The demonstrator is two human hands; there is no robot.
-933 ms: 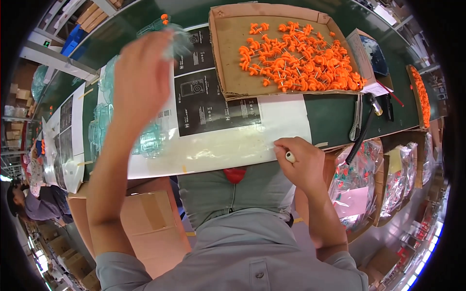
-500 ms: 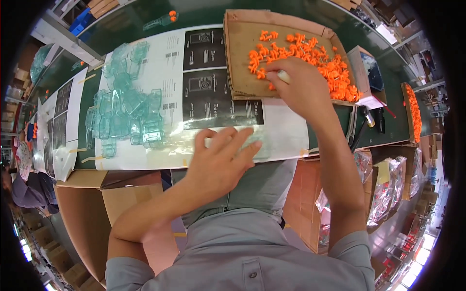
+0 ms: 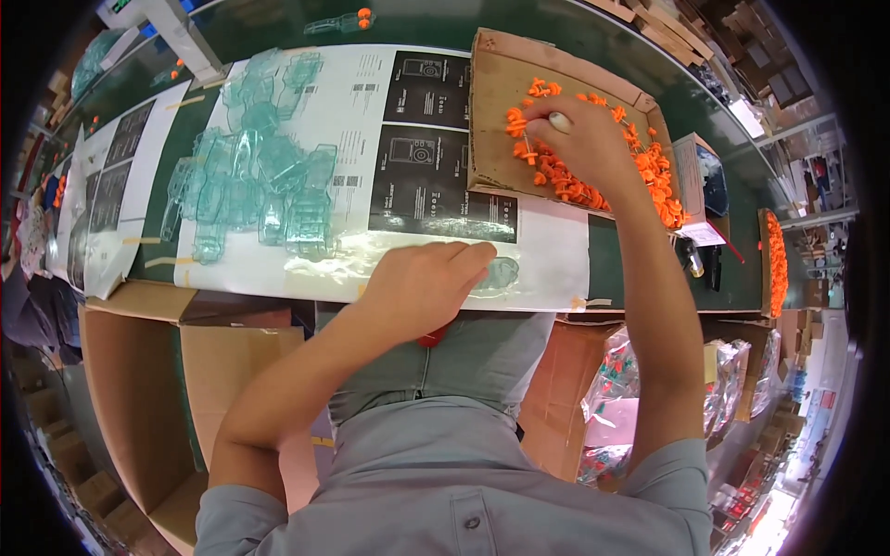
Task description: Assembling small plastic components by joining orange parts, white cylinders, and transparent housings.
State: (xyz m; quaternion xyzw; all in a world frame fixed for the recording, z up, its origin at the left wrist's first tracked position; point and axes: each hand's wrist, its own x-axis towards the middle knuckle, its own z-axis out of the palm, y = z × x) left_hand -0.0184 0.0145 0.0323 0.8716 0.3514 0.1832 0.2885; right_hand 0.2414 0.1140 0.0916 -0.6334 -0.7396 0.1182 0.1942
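At far right, the right hand (image 3: pixel 584 139) now pinches among orange pieces (image 3: pixel 593 190); the left hand (image 3: pixel 422 283) has flattened onto a clear blister (image 3: pixel 501 273) on the worktop (image 3: pixel 640 269).

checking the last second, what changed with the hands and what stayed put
The left hand came down from above the clear blisters onto one at the sheet's near edge. The right hand went from that edge into the cardboard tray of orange pieces. Blister pile, tray and sheets stayed.
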